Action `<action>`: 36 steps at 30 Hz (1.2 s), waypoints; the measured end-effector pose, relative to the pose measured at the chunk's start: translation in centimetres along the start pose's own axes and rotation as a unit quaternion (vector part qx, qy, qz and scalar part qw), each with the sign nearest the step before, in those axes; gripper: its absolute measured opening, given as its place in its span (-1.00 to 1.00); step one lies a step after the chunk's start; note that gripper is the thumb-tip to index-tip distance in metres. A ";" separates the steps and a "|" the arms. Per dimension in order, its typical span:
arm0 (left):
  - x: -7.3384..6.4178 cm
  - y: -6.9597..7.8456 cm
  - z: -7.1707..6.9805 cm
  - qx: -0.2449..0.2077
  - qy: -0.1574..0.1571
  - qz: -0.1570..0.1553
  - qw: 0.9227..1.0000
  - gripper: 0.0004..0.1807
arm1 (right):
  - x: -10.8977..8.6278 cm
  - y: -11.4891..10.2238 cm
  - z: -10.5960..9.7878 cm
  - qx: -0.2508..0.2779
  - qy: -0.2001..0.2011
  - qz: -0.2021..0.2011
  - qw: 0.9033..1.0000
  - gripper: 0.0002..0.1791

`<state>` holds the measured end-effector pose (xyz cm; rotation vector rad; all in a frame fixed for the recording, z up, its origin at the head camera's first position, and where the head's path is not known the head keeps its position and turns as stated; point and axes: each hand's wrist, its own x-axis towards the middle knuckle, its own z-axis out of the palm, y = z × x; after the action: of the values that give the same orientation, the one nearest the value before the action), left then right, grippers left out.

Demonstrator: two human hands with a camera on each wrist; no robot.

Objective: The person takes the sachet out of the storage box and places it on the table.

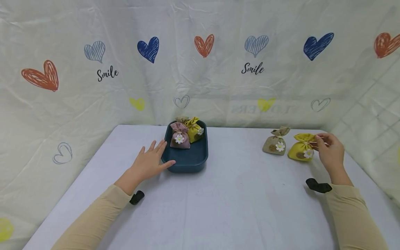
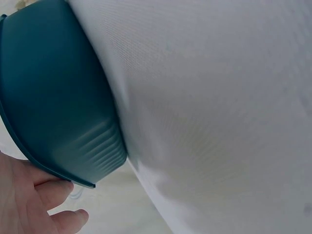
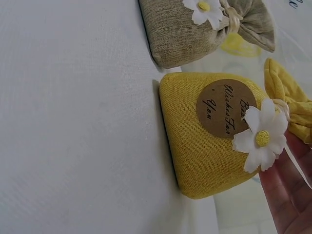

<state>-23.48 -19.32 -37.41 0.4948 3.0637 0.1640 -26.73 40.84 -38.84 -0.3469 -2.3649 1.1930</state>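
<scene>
At the right of the head view a yellow sachet (image 1: 300, 149) stands on the table, and my right hand (image 1: 332, 152) pinches it near its tied neck. The right wrist view shows the bag's round brown label, its white flower (image 3: 262, 138) and fingers (image 3: 287, 187) behind the neck; the thumb is out of sight there. A beige sachet (image 1: 275, 142) stands just left of it. My left hand (image 1: 150, 163), its fingers spread and straight, touches the left rim of a dark teal bin (image 1: 185, 168). Inside the bin are a pink sachet (image 1: 180, 139), a yellow one (image 1: 196, 130) and a partly hidden beige one (image 1: 182, 119).
A white cloth covers the table (image 1: 231, 201). Behind it hangs a pale curtain (image 1: 225, 80) printed with hearts and lettering. Black straps (image 1: 318, 185) show near both wrists. The bin stands toward the back edge, left of the loose sachets.
</scene>
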 end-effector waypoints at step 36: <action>-0.3 0.1 -0.1 -0.004 0.001 0.002 1.000 0.06 | -0.2 -0.1 -1.4 -0.013 -0.051 -0.043 0.998 -0.58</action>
<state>-23.21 -19.35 -37.29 0.5002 3.0639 0.1770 -25.86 41.62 -38.06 -0.1935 -2.4580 1.1672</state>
